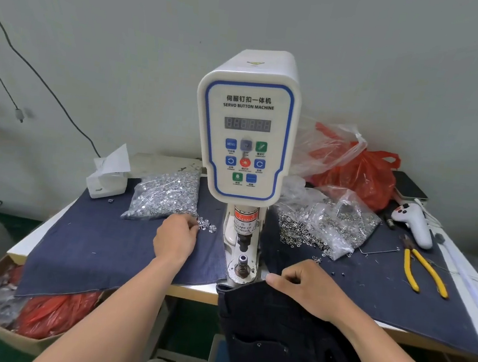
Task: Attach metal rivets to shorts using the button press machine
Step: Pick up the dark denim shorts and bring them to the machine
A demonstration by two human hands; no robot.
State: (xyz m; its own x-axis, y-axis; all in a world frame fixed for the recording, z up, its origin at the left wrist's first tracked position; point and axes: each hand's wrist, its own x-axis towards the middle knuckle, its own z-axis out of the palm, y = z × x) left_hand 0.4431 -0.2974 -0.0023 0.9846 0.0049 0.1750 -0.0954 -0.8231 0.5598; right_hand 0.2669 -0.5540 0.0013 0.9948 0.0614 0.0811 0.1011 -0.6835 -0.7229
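- The shorts, dark denim, hang off the near edge of the table, their top hem lifted up to the machine's base.
- The right hand grips that hem: fingers curled over the cloth, thumb pointing left along the edge. The hem runs left to right under these fingers, and its free corner lies just to the left of the thumb tip.
- The lower die, a short upright post with a spring, stands just beyond and to the left of the right thumb, near it but not touching. This is the gap that matters: in my judgement the cloth must travel a short way forward and left from the thumb to lie over the post.
- The left hand lies on the other side of the die, farther out and well apart from the shorts. Its fingers are bent at a small scatter of loose rivets at their tips; whether one is already pinched I cannot tell.
- From those fingertips the die lies to the right and nearer to the person, so a picked rivet would come back toward the post.
- Beyond the left fingers sits the bag of rivets, touching the scatter.
- The press head hangs directly above the die, with the button press machine rising behind; fingers must stay out from under it.
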